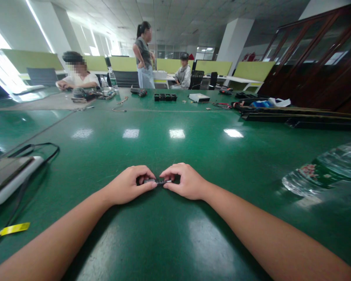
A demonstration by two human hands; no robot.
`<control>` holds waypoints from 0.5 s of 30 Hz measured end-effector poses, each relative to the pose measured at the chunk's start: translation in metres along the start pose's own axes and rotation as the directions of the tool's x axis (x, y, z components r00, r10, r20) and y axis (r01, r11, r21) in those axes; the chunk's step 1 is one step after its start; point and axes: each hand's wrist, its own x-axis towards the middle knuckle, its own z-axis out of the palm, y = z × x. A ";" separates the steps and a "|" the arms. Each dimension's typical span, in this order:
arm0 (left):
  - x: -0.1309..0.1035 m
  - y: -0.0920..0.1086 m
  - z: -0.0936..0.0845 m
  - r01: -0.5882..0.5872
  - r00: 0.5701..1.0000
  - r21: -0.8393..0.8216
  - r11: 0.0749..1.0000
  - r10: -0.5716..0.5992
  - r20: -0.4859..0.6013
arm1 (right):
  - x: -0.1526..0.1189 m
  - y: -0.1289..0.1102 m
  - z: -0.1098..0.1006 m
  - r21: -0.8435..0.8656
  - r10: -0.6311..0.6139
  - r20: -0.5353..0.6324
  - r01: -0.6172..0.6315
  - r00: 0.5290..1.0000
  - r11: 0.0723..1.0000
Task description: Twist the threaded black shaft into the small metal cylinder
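Between my two hands, just above the green table (175, 152), lies a small metal rod with a dark coiled or threaded middle (160, 182); its exact kind is too small to tell. My left hand (131, 183) pinches the rod's thicker grey end between thumb and fingers. At the other side my right hand (185, 182) has its thumb and fingertips closed about the thin silver tip. The fingers hide part of both ends. Both hands rest close together, fingertips almost meeting.
A large clear water bottle (324, 169) lies on its side at right. At left are a white-edged device (14, 175) and a black strap (51, 152). Metal rails (304, 117), a black part (165, 97) and tools sit farther back. Three people are beyond the table.
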 end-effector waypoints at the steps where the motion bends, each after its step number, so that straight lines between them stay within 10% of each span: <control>1: 0.000 0.000 0.000 0.001 1.000 0.004 1.000 -0.001 0.002 | 0.000 0.000 0.000 -0.005 -0.003 0.001 0.003 1.000 1.000; 15: -0.001 0.002 -0.002 0.010 1.000 0.022 1.000 -0.010 0.018 | 0.000 -0.001 0.000 -0.011 0.003 0.010 -0.003 1.000 1.000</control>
